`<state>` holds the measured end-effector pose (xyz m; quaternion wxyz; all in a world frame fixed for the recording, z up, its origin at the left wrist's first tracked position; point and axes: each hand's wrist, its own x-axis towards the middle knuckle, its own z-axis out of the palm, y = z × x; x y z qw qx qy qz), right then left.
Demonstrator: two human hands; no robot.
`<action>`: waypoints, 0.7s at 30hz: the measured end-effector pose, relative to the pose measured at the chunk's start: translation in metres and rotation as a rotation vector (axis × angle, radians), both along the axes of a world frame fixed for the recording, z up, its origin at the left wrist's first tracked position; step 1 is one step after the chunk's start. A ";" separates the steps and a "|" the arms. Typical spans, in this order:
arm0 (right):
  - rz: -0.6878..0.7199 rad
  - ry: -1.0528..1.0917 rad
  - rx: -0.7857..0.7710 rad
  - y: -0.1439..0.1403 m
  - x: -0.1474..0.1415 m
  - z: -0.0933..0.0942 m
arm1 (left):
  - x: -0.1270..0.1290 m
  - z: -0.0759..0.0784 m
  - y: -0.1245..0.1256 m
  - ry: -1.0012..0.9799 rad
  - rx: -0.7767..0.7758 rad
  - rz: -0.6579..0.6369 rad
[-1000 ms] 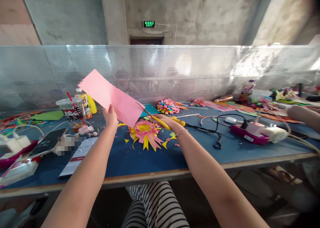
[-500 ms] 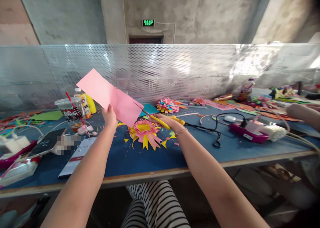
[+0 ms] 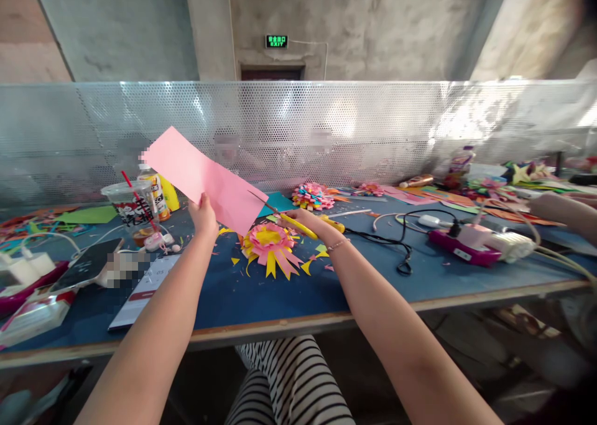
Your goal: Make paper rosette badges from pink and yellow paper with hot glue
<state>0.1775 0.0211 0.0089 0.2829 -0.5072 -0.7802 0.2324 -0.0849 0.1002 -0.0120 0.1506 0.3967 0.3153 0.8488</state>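
Observation:
A long sheet of pink paper (image 3: 209,185) is raised over the blue table, its lower edge pinched by my left hand (image 3: 204,216). My right hand (image 3: 312,223) is wrapped round a pair of scissors (image 3: 298,226) with yellow handles. The blades lie at the right end of the pink sheet, one visible across its face. Below the sheet, a pink and yellow paper rosette (image 3: 269,247) with pointed strips rests on the table among small paper scraps.
A plastic cup (image 3: 133,207) with a red straw, a bottle and phones stand or lie left. Farther back is a multicoloured paper flower (image 3: 311,196). Cables and a magenta power strip (image 3: 464,249) lie right, near another person's arm (image 3: 559,210). A perforated metal screen (image 3: 373,139) borders the back.
Almost nothing differs. The pink sheet's far left end has shifted very slightly, while both hands and the scissors keep nearly the same place.

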 end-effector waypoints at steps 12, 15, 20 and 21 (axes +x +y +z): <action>0.045 0.039 -0.026 0.014 0.004 -0.007 | -0.005 0.001 0.001 0.064 -0.040 0.079; 0.094 0.123 -0.153 0.003 0.001 -0.005 | -0.007 0.001 -0.004 0.131 -0.044 0.185; 0.164 0.279 -0.323 -0.009 -0.001 -0.002 | -0.005 0.003 -0.013 0.218 -0.068 0.331; 0.169 0.290 -0.353 -0.010 -0.001 -0.001 | -0.005 0.004 -0.015 0.223 -0.073 0.345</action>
